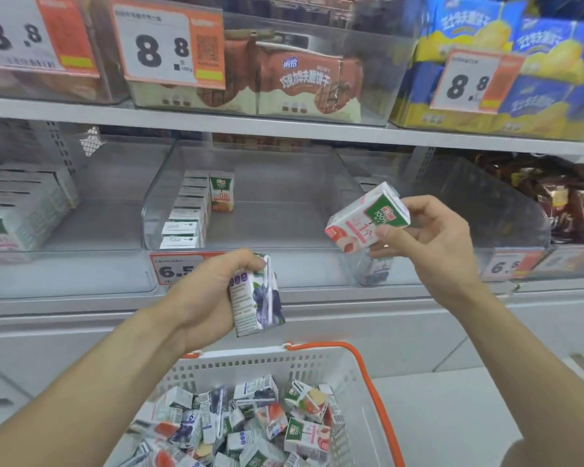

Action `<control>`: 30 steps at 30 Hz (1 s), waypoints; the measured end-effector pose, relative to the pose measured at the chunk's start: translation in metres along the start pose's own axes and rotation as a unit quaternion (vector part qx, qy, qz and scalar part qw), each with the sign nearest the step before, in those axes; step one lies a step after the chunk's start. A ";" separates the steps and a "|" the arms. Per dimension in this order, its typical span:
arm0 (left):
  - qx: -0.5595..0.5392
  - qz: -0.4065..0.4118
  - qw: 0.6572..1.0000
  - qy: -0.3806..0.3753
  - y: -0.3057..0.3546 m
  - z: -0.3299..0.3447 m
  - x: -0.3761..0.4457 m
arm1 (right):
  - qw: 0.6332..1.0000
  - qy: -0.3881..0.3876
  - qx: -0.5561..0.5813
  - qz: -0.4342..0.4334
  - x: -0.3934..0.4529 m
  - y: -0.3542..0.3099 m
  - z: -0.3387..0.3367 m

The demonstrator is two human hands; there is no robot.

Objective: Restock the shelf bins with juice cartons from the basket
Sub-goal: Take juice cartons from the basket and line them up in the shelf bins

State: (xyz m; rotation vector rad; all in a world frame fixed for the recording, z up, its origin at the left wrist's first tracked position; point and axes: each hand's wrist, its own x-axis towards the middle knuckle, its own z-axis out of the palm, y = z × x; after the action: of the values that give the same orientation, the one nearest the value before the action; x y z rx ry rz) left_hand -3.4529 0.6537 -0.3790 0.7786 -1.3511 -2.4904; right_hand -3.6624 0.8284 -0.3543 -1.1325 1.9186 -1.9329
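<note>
Our left hand curls round a blueberry juice carton, held upright just above the basket, its white straw facing us and dark berries printed on the side. Our right hand pinches a peach juice carton between fingers and thumb, tilted, in front of the clear right bin; its green panel reads "100%" and a pink "1" shows on the white face.

The basket is white with an orange handle and sits below our arms, holding a loose heap of cartons, some blueberry, some peach, lying every way.

In the middle bin a row of cartons runs front to back along the left wall, and one upright carton at the rear shows a green "100%" label. The left bin holds a block of cartons at its left side.

A price tag under the middle bin reads "6.5", partly behind our left hand; another tag to the right also starts "6.".

On the upper shelf, brown biscuit packs and blue-and-yellow packs carry Chinese lettering, with tags reading "8.8".
</note>
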 end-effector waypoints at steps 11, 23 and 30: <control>0.180 0.153 0.968 0.085 0.032 -0.036 -0.030 | 0.983 -0.120 0.130 0.045 -0.013 -0.025 0.111; 0.115 0.217 0.891 0.382 0.085 -0.178 -0.105 | 0.980 -0.186 0.003 -0.068 0.013 -0.076 0.313; 0.172 0.076 0.933 0.307 0.084 -0.245 -0.151 | 0.948 -0.246 -0.198 -0.032 0.045 -0.063 0.440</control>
State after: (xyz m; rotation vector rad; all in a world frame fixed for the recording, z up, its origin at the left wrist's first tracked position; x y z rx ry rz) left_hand -3.2003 0.4934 -0.3649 1.3258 -1.5242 -1.6827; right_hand -3.3960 0.4701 -0.3373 -1.6124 2.0276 -1.1441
